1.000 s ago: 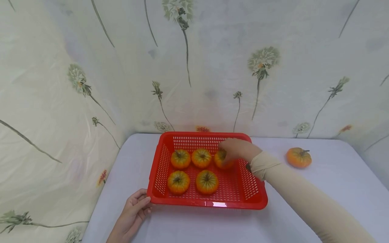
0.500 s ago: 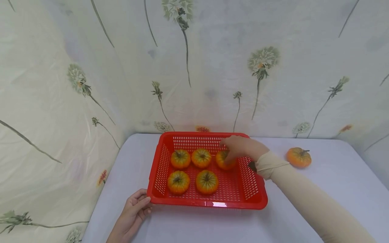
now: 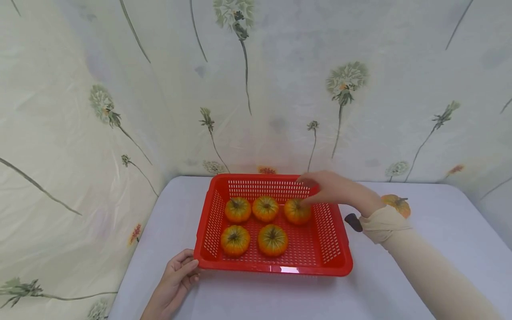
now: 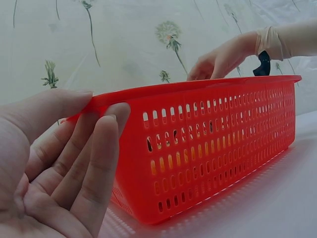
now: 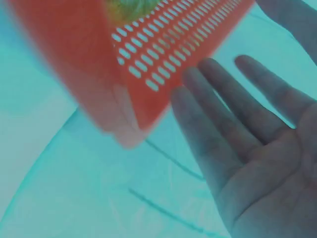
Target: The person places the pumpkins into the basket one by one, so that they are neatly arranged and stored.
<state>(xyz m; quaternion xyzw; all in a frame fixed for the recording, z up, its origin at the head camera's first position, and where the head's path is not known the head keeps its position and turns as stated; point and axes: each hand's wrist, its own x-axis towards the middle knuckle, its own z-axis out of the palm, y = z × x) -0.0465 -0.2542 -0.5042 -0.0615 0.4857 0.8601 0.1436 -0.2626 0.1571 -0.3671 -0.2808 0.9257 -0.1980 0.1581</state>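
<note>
A red plastic basket (image 3: 276, 268) with slotted walls stands on the table, several small orange pumpkins inside it. My left hand (image 3: 178, 278) pinches the basket's near left corner; in the left wrist view the thumb lies over the rim (image 4: 163, 89) and the fingers sit under it. Over the back right of the basket, my right hand (image 3: 334, 189) holds nothing, and the right wrist view shows its fingers (image 5: 242, 119) apart and extended. The pumpkin (image 3: 298, 212) at the back right lies just below that hand's thumb. Another pumpkin (image 3: 402, 205) lies outside, partly hidden by the right wrist.
White cloth covers the table (image 3: 452, 231). A dandelion-printed curtain (image 3: 280, 133) hangs behind and at the left. A dark device (image 3: 354, 222) is on the right wrist. In the basket, a front pumpkin (image 3: 273, 240) and a back middle pumpkin (image 3: 265, 208) sit upright.
My right hand has let go of the back right pumpkin and moved up and to the right. That pumpkin stays in the basket. The left hand has not moved.
</note>
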